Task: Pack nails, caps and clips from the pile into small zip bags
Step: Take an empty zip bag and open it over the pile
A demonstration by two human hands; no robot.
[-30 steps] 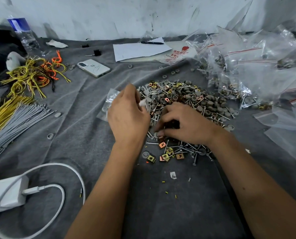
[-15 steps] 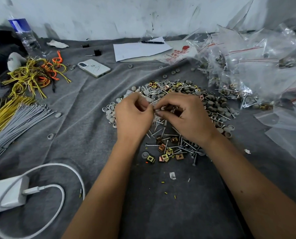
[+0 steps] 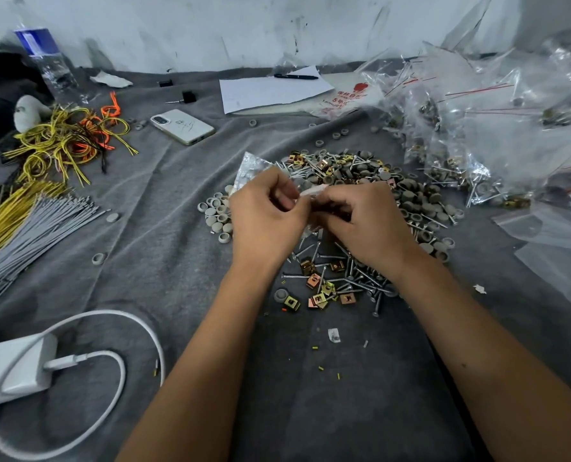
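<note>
A pile [image 3: 370,181] of grey caps, steel nails and brass-coloured clips lies on the grey cloth in the middle. Above its near side, my left hand [image 3: 267,218] pinches a small clear zip bag [image 3: 252,170] that sticks up behind the knuckles. My right hand [image 3: 360,218] meets it, fingers curled on the bag's white zip edge [image 3: 314,191]. What lies inside the bag is hidden. Loose clips and nails [image 3: 330,285] lie just under my wrists.
Filled and empty zip bags [image 3: 477,128] heap at the right. A phone [image 3: 182,126], paper with a pen [image 3: 270,90], a water bottle [image 3: 49,65], yellow and grey wires [image 3: 21,215] and a white charger with cable [image 3: 14,368] lie around the left.
My right hand left the pile and rose to join the left. Both hands now hold the small bag up, which has come into view above my left hand.
</note>
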